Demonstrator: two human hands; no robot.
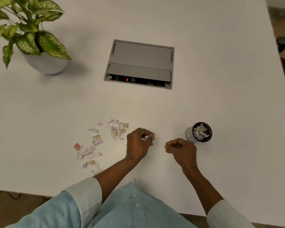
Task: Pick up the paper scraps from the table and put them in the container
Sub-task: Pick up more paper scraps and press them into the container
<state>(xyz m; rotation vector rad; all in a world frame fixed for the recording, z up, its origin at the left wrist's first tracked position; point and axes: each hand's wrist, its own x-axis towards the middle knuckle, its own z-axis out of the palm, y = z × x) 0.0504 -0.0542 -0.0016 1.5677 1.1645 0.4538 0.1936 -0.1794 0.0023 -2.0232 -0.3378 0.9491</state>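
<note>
- The scraps (97, 140) lie loose on the table (204, 79) in a rough arc to the left of the hands. Most are crumpled white, and a few are tan.
- They overlap too much for a true count. I make out about five loose clumps, well over a dozen bits in all.
- One red piece (77, 146) sits at the arc's left end, just beside the white ones.
- One scrap (148, 137) is off the table, pinched in the curled fingers of the left hand (138, 145). That hand is just right of the nearest clump, so this looks like a fresh pick on its way to the container.
- The right hand (182, 149) hangs between the left hand and the container with its fingers curled in. A pale speck shows at its fingertips, but I cannot tell whether it holds a bit or nothing.
- The one container (189, 133), a small dark cup, stands upright to the right, near the right hand and well apart from the pile. Several scraps already sit in it, so the job is partly done, with most of the pile left.
- Its place on the right probably suits a relay, with the left hand picking and the right hand dropping.
- Farther back there is one hatch (140, 63) set into the table and one plant (28, 30) in a white pot (46, 65). Both are well clear of the work.
</note>
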